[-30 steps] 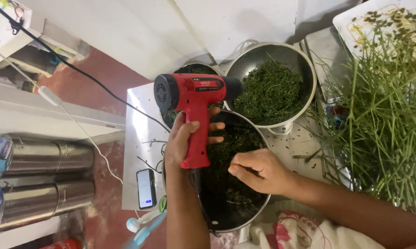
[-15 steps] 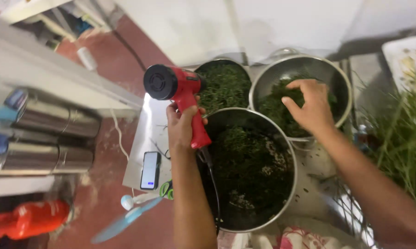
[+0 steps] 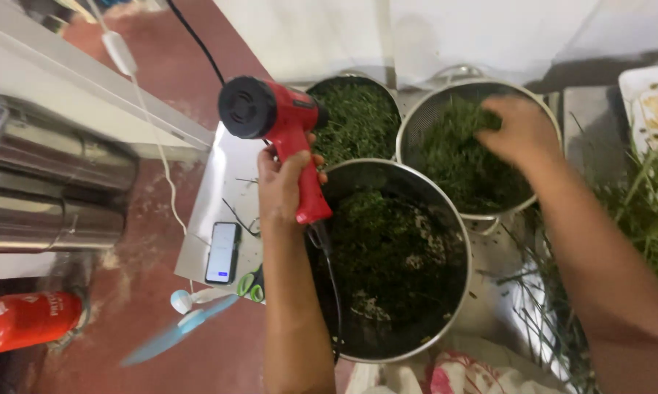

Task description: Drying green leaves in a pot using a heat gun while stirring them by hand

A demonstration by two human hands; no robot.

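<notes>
1. Head view: left hand [image 3: 284, 191] is wrapped tight round the handle of the red heat gun [image 3: 278, 128], held over the near pot [image 3: 446, 219].
2. Right hand [image 3: 517, 131] rests on the chopped greens [image 3: 457, 164] in the colander [image 3: 424, 117]; its fingers are blurred, so its grip cannot be told.

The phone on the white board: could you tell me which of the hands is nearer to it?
Left. The left hand, gripping the red heat gun, is just right of the phone; the right hand reaches into the far strainer.

Phone [image 3: 222, 252] left of pot [image 3: 446, 219]; colander [image 3: 416, 120] behind pot
</notes>
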